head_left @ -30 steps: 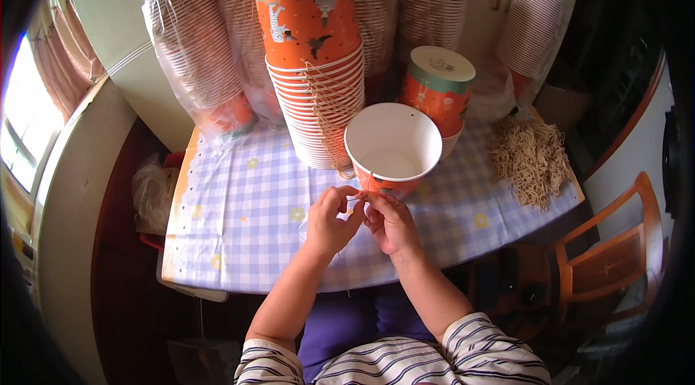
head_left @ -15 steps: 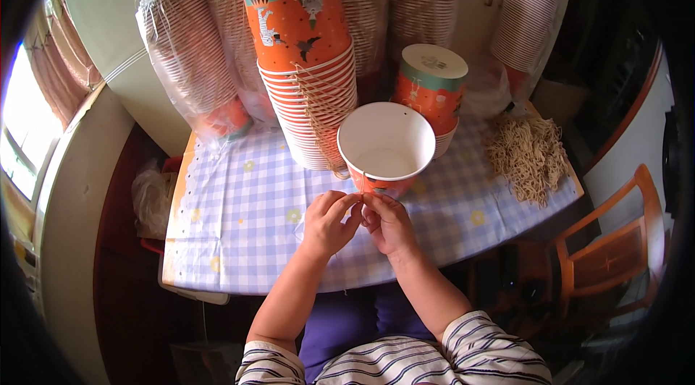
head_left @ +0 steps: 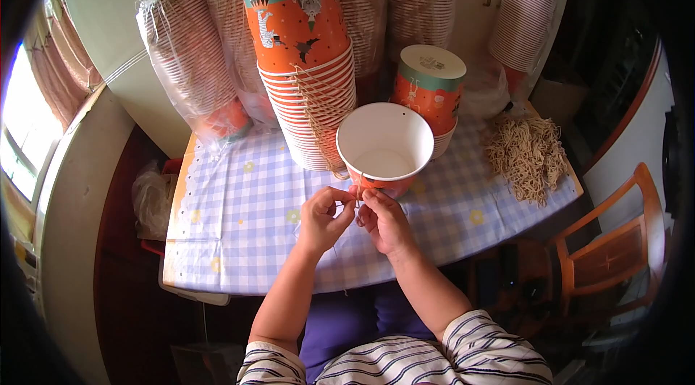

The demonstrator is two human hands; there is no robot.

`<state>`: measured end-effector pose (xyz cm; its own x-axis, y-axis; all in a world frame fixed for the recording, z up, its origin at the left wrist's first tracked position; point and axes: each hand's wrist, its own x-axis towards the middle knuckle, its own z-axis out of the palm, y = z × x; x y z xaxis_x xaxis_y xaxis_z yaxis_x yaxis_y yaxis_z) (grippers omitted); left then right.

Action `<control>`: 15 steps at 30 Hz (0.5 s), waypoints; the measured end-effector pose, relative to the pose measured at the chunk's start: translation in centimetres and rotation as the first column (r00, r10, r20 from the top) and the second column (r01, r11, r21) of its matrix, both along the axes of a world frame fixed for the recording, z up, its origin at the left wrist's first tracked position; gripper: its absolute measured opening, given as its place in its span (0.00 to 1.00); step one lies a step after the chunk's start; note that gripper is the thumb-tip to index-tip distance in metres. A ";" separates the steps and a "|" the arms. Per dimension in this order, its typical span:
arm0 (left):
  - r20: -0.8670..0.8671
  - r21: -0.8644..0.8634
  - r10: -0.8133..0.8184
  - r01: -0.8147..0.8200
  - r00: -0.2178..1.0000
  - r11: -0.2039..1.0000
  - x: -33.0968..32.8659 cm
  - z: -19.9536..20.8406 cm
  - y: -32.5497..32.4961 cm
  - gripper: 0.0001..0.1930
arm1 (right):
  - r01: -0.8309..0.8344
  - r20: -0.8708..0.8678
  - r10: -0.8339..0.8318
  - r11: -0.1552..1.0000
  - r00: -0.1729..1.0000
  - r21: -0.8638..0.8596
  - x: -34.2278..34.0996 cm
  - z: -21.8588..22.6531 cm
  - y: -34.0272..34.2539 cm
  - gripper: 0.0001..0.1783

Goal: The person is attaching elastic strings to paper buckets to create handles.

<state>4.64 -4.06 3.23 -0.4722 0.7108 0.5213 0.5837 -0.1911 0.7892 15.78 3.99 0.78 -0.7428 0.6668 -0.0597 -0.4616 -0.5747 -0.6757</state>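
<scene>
An orange paper bucket (head_left: 386,140) with a white inside stands open side up on the table, tipped slightly toward me. A thin tan cord (head_left: 361,181) hangs at its near wall, just below the rim. My left hand (head_left: 321,220) pinches the cord between thumb and fingers. Close beside it, my right hand (head_left: 385,223) also pinches the cord, fingertips almost meeting the left ones. The exact loop between the fingertips is too small to make out. In the far wall of the bucket a small dark hole shows.
Behind the left hand rises a tall stack of nested buckets (head_left: 304,113) with cords along its side. A shorter upturned stack (head_left: 428,92) stands behind the bucket. Loose cords (head_left: 528,157) lie in a heap at right. Plastic-wrapped stacks (head_left: 190,52) line the back. A wooden chair (head_left: 607,255) stands right.
My left hand has shifted slightly up and turned, its fingers more curled around the cord. My right hand stays nearly in place. The bucket has barely moved.
</scene>
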 end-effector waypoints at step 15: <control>0.531 -0.008 -0.172 0.207 0.830 0.978 -0.8 -0.1 -0.3 0.02 | 0.202 0.098 -0.231 0.949 0.968 0.244 0.2 -0.1 -0.5 0.07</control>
